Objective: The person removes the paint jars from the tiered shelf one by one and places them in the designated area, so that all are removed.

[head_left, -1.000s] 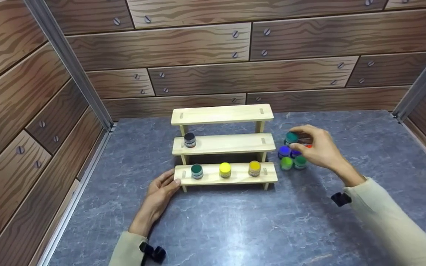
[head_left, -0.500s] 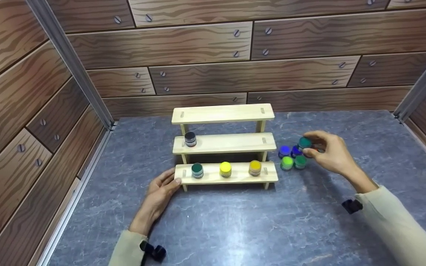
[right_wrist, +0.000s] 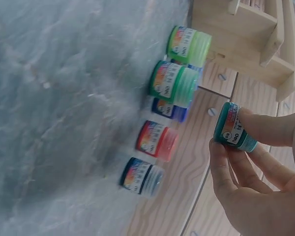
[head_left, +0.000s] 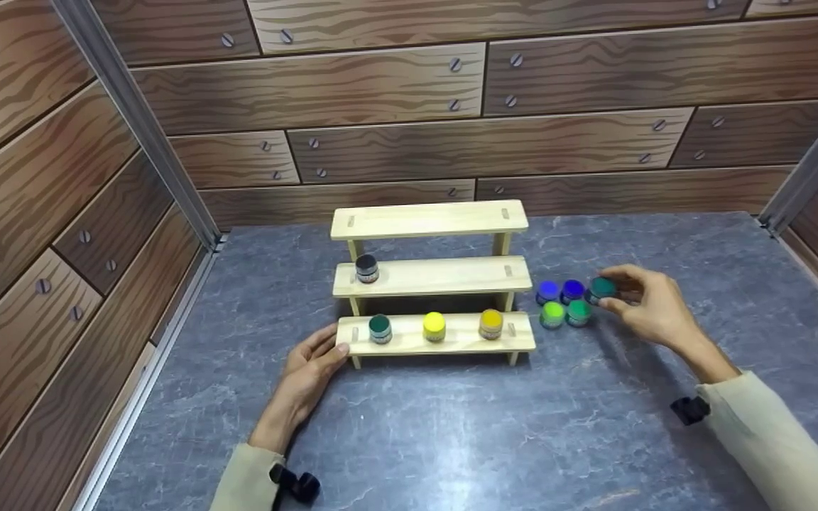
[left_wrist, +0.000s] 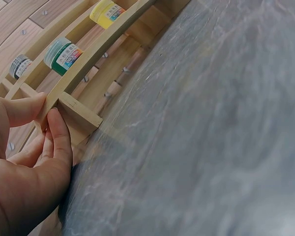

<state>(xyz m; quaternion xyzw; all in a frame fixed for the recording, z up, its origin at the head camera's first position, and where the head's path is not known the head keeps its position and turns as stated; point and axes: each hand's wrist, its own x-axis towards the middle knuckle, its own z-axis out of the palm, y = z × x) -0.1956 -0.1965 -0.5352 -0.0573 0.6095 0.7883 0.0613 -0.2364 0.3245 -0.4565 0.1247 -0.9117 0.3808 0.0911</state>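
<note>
Teal jar (head_left: 601, 289) in the fingers, a person's right hand (head_left: 647, 305) grips it with the thumb on one side and curled fingers on the other, the gap drawn in to the width of the jar. The jar is at the left of that hand, just beside the deep blue jar (head_left: 573, 291), its axis roughly upright; from the right wrist, it appears to hang clear of the table (head_left: 416, 433).

Leftward from the grip lies the wooden shelf (head_left: 444, 277), its three stepped boards running side to side, with small jars between the shelf and the hand: the violet-blue jar (head_left: 548, 292) and deep blue jar behind, the lime jar (head_left: 552, 314) and green jar (head_left: 579, 313) in front. Any straight line from the grip to the boards passes over that cluster. The red jar (right_wrist: 156, 141) and a dark jar (right_wrist: 141, 176) stand on the table near the held one, seen only from the right wrist.

At the shelf's far side from the cluster, the left hand (head_left: 309, 363) pinches the left end of the lowest board, thumb above, fingers beneath. That board bears a dark green jar (head_left: 380, 329), a yellow jar (head_left: 434, 327) and an orange jar (head_left: 491, 324); a black jar (head_left: 366, 269) stands at the middle board's left end. Of the two hands, the right is nearer the loose jars.
</note>
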